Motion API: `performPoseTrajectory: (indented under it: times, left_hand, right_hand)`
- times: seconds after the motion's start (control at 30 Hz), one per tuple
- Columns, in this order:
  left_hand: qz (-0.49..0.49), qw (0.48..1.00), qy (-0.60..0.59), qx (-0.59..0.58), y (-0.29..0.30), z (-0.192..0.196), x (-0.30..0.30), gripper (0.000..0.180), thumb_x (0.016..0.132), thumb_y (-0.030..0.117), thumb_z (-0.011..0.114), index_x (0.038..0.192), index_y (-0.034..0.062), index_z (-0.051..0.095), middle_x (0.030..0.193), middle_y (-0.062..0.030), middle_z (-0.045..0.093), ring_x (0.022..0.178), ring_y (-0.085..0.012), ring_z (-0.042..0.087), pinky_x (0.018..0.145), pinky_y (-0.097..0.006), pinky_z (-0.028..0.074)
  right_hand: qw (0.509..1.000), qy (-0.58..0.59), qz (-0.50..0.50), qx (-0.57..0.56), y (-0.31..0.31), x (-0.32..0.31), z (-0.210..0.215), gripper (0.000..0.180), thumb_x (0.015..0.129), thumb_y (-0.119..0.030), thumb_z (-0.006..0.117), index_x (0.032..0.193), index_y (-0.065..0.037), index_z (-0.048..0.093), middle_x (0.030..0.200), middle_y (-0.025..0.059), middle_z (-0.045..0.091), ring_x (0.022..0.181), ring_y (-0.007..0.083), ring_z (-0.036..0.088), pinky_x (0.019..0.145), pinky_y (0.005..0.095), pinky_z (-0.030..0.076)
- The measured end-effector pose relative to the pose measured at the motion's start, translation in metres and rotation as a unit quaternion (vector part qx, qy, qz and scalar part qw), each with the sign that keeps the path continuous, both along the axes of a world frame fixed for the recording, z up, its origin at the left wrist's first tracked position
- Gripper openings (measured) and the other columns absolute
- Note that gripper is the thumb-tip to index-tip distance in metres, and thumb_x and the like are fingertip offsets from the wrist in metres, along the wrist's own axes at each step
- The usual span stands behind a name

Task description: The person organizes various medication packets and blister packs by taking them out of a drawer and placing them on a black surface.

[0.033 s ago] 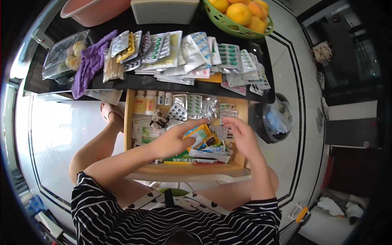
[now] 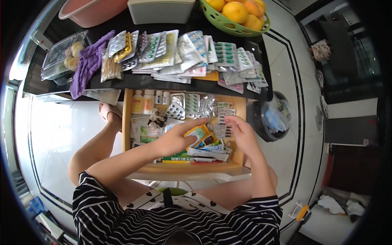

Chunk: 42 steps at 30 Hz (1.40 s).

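Note:
Over an open wooden drawer [image 2: 127,122], my left hand [image 2: 174,138] hovers with forefinger and thumb stretched apart. A yellow and blue packet [image 2: 200,134] shows beyond its fingertips; I see nothing in its grasp. My right hand [image 2: 241,132] is at the drawer's right side, its fingers loosely bent and apart, next to a small blister strip [image 2: 222,117]. Also in the drawer are yellow-labelled white bottles [image 2: 148,103], green-capsule blister packs [image 2: 192,104], a dark-pill blister pack [image 2: 174,111], a green and yellow box [image 2: 177,158] and white sachets [image 2: 208,154].
Behind the drawer, a black tabletop [image 2: 134,83] carries a long row of blister packs [image 2: 153,49], cotton swabs [image 2: 111,69], a purple cloth [image 2: 90,61], a clear plastic box [image 2: 61,61], a pink basin [image 2: 92,14] and a green fruit basket [image 2: 220,24]. A black bin [image 2: 261,122] stands right.
The whole picture has shifted slightly to the left. Both hands keep nearly the same pose over the drawer.

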<state>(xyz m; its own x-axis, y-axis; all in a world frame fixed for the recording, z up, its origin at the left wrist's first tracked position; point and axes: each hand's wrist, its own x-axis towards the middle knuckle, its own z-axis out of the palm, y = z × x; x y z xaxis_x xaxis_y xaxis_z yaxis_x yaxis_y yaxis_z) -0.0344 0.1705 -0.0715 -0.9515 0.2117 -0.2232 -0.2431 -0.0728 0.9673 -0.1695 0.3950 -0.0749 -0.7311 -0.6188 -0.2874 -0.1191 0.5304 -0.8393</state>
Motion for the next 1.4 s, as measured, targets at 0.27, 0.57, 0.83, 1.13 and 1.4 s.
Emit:
performPoseTrajectory:
  times: [0.27, 0.57, 0.83, 1.13, 1.4]
  left_hand:
    - [0.135, 0.956, -0.167, 0.197, 0.08, -0.058, -0.043, 0.061, 0.085, 0.004, 0.048, 0.143, 0.001, 0.031, 0.144, -0.0139, 0.039, 0.135, -0.0255, 0.034, 0.108, -0.034, 0.029]
    - [0.167, 0.976, -0.135, 0.035, 0.104, -0.092, -0.05, 0.051, 0.087, 0.002, 0.047, 0.138, 0.0011, 0.039, 0.135, -0.0163, 0.048, 0.127, -0.0255, 0.043, 0.103, -0.032, 0.035]
    - [0.197, 0.97, -0.131, 0.064, 0.107, -0.095, -0.059, 0.047, 0.091, 0.003, 0.046, 0.138, 0.002, 0.041, 0.136, -0.0098, 0.047, 0.128, -0.0206, 0.041, 0.106, -0.031, 0.033]
    - [0.19, 0.975, -0.118, 0.019, 0.103, -0.09, -0.051, 0.046, 0.092, 0.003, 0.048, 0.137, 0.0024, 0.041, 0.134, -0.0102, 0.048, 0.124, -0.0188, 0.044, 0.102, -0.029, 0.035]
    - [0.218, 0.959, 0.072, -0.165, 0.092, -0.084, -0.051, 0.04, 0.088, 0.009, 0.064, 0.124, 0.0037, 0.049, 0.121, -0.0103, 0.056, 0.112, -0.019, 0.052, 0.092, -0.03, 0.043]
  right_hand:
    - [0.971, 0.166, 0.074, 0.156, 0.019, -0.022, -0.047, 0.042, 0.081, 0.004, 0.052, 0.122, -0.005, 0.051, 0.133, 0.0189, 0.045, 0.121, 0.0356, 0.046, 0.098, 0.0385, 0.042]
    - [0.928, 0.292, 0.113, 0.204, 0.008, -0.029, -0.086, 0.066, 0.075, 0.009, 0.056, 0.137, 0.0, 0.036, 0.145, 0.0225, 0.03, 0.136, 0.0379, 0.027, 0.112, 0.0418, 0.024]
    - [0.88, 0.348, 0.117, 0.301, 0.009, -0.027, -0.097, 0.07, 0.076, 0.003, 0.061, 0.14, -0.003, 0.034, 0.139, 0.0236, 0.039, 0.135, 0.0363, 0.031, 0.109, 0.0369, 0.031]
    - [0.956, 0.255, 0.038, 0.143, 0.01, -0.028, -0.055, 0.021, 0.073, 0.004, 0.062, 0.091, -0.009, 0.063, 0.108, 0.0127, 0.054, 0.1, 0.0321, 0.054, 0.077, 0.0403, 0.046]
    - [0.993, 0.117, 0.029, -0.008, 0.004, -0.025, 0.012, 0.015, 0.076, -0.004, 0.066, 0.09, -0.01, 0.064, 0.097, 0.0062, 0.058, 0.086, 0.0244, 0.061, 0.07, 0.0361, 0.048]
